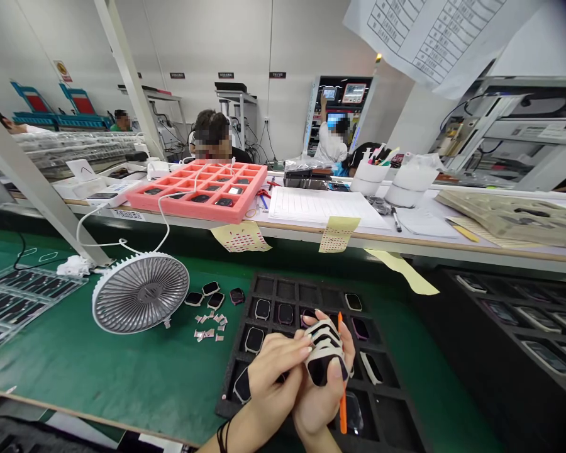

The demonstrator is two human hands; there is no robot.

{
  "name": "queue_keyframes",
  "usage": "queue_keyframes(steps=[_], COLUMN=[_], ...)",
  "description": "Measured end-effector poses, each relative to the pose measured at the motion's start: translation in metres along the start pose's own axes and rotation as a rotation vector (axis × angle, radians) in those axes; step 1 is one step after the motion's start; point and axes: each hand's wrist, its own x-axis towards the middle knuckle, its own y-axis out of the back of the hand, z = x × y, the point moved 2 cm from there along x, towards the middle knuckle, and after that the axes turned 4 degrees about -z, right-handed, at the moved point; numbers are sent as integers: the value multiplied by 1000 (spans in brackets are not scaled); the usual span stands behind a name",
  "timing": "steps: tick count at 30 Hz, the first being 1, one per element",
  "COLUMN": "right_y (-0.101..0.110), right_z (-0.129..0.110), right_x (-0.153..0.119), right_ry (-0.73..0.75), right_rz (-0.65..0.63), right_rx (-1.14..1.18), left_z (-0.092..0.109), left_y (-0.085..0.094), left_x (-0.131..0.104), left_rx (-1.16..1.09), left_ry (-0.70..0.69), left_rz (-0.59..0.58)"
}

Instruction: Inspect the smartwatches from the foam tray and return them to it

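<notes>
My right hand point(327, 393) is closed round a stack of several smartwatch cases point(321, 343) with pale frames and dark screens. Its thumb presses on the nearest case. An orange stick point(343, 409) is also held in this hand, running along its right side. The fingers of my left hand point(276, 365) are together, with their tips gripping the left edge of the stack. Under both hands lies a black foam tray point(399, 421), its square compartments holding more watch cases, such as a pale one point(263, 309) at the left. My hands hide part of the tray.
A round fan point(141, 292) stands left on the green mat. Beside it lie loose watch cases point(216, 301) and small pale pieces point(210, 330). A pink tray point(193, 211) sits on the shelf ahead. Another black tray point(481, 352) is at right. A person point(212, 138) faces me.
</notes>
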Motion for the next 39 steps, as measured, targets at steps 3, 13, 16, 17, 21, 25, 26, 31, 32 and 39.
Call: queue_keyframes(steps=[3, 13, 16, 17, 21, 25, 26, 31, 32, 39], right_y=[-2, 9, 25, 31, 49, 63, 67, 77, 78, 78], right_z=[-3, -6, -5, -5, -9, -21, -24, -36, -37, -37], right_x=[1, 1, -9, -12, -9, 13, 18, 29, 29, 30], right_ry=[-4, -75, -93, -93, -60, -65, -64, -22, -19, -15], right_rz=[-4, 5, 36, 51, 88, 170, 205, 249, 242, 238], right_rx=[25, 38, 3, 0, -30, -130, -141, -140, -148, -179], left_z=[2, 7, 10, 11, 4, -40, -56, -107, -109, -87], left_y=[-1, 8, 8, 7, 1, -6, -7, -25, -29, -35], left_x=[2, -10, -20, -22, -19, 9, 16, 27, 25, 22], left_rx=[-10, -82, -123, -136, -261, -172, -16, 437, 458, 536], left_ry=[63, 235, 296, 328, 387, 423, 443, 320, 302, 174], left_rz=[15, -264, -351, -378, -579, -738, -733, -975, -1040, -1219])
